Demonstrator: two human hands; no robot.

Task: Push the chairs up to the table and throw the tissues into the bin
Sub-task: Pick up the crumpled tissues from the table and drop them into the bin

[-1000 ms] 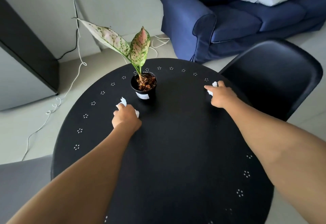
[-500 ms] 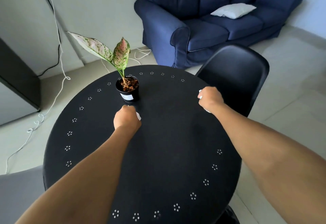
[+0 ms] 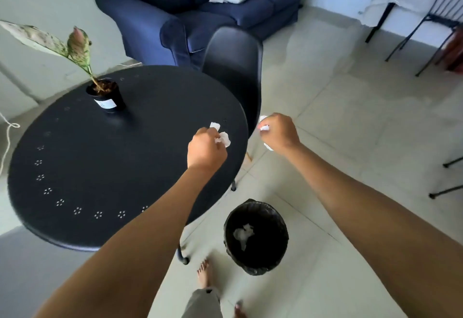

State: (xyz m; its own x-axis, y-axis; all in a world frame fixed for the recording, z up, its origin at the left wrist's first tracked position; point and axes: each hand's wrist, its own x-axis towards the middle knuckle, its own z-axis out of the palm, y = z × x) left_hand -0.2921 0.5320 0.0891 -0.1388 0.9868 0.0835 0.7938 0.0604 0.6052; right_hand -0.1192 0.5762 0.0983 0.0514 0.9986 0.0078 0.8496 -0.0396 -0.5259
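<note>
My left hand is closed around a crumpled white tissue above the right part of the round black table. Just past the table's right edge, my right hand grips a second white tissue over the floor. A black bin with a black liner stands on the tiles below both hands, with a white tissue lying inside it. One black chair is tucked against the table's far right side. The corner of a grey chair shows at the lower left.
A potted plant with long leaves stands on the table's far left. A blue sofa with a white cushion is behind the chair. Metal chair legs stand at the far right. My bare feet are beside the bin. White cord lies at the left.
Both hands have lifted their tissues off the table and swung to the right. My view has turned right and down, bringing the bin and my feet into sight.
</note>
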